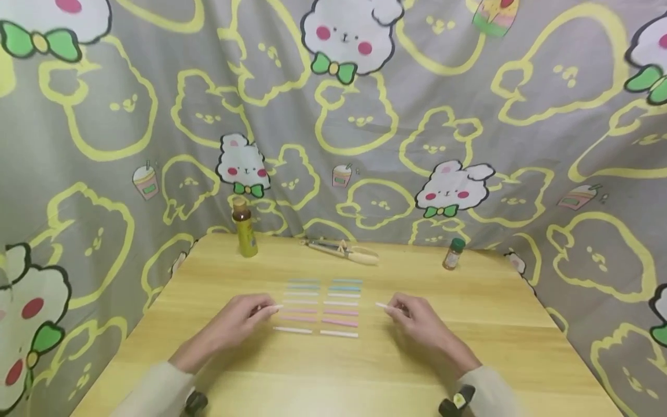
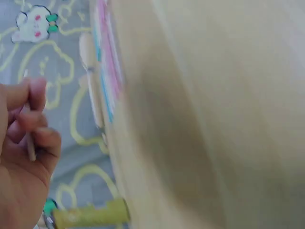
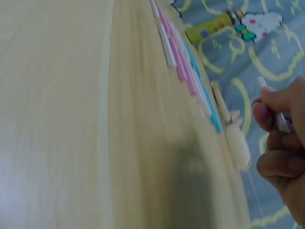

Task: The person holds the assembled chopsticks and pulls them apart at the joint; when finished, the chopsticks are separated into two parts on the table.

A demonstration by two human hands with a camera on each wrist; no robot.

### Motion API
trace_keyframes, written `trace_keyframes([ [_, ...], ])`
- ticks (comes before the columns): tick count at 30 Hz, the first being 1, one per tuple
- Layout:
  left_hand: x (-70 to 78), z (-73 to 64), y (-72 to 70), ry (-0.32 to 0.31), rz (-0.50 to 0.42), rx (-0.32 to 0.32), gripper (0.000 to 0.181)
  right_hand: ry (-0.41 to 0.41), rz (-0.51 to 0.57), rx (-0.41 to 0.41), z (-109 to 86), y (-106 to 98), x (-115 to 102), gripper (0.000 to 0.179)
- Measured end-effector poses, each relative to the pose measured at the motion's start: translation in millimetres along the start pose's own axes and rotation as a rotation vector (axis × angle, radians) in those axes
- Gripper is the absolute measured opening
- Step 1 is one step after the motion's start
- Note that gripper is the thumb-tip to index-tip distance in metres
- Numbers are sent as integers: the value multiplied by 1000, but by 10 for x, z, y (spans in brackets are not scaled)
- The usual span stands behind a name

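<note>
Two side-by-side columns of thin coloured sticks lie on the wooden table, with blue sticks (image 1: 346, 288) at the back, then white, then pink sticks (image 1: 340, 322). Closest to the front edge are a left white stick (image 1: 293, 330) and a right white stick (image 1: 339, 333). At the left column's outer side, my left hand (image 1: 245, 317) pinches a thin white stick (image 2: 31, 145) just above the table. To the right of the other column, my right hand (image 1: 419, 321) holds a similar white stick (image 3: 282, 123) between thumb and fingers, its tip pointing left.
Behind the sticks lie tongs (image 1: 344, 252) with pale tips. A yellow bottle (image 1: 247, 234) stands back left, and a small green-capped jar (image 1: 454, 255) back right. A patterned curtain (image 1: 292, 127) hangs round the far and side edges of the table (image 1: 333, 376).
</note>
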State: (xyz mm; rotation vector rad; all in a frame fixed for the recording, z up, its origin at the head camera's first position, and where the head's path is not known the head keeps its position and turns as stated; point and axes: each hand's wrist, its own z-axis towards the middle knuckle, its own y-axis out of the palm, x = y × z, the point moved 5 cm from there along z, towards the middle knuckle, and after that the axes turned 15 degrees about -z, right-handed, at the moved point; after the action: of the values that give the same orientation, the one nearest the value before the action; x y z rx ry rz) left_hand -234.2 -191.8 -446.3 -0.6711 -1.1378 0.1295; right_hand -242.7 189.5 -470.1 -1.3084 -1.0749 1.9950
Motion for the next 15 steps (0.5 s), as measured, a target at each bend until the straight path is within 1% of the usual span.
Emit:
trace_keyframes([
  [1,2,23,0,-6,-12,-30,17,8,0,-15,13,-10,8,17],
  [3,27,83,47,2,-12,-90,18,-35,-8,-40,52,27,-24,21],
  [4,23,97,86,-4,-7,-120,18,-51,-16,-55,61,67,-52,24],
  [6,7,99,161,-14,11,-163,17,-68,-43,-76,58,162,-98,26],
  [7,1,93,192,-18,19,-176,17,-71,-57,-74,51,201,-118,26],
  [11,-14,75,268,-23,50,-184,17,-58,-51,-38,7,279,-166,22],
  [15,-17,74,322,-23,96,-190,16,-85,-33,-18,-30,328,-244,18],
])
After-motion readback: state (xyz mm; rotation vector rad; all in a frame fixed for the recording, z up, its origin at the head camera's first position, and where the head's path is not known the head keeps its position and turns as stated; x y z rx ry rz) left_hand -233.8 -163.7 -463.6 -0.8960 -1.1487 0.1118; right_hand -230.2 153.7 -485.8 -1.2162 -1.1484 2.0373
